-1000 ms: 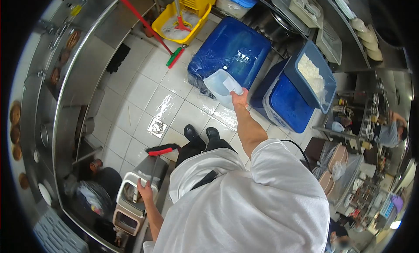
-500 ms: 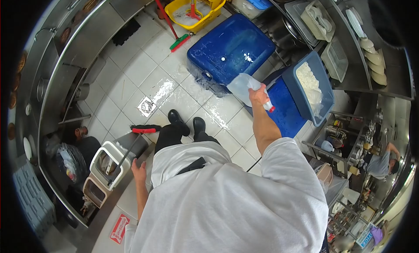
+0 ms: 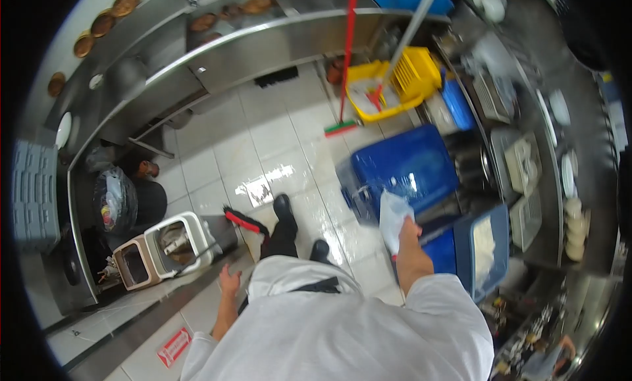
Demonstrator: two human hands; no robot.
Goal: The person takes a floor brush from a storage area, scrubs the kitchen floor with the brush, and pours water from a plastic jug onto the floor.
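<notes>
our right grip [image 3: 411, 232] was clamped on the translucent container [image 3: 394, 213], whose body lay mostly left of it; our left grip [image 3: 230, 280] was spread apart.

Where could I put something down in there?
The floor tiles are bare between the black bin and the green broom, though they shine near the boots. The blue tub has bare space on top, past the jug in the right hand. It's crowded at right, among the baskets and bowls.

Grey crates [image 3: 34, 197] — seemingly stacked — and yellow bucket [image 3: 378, 115]
</notes>
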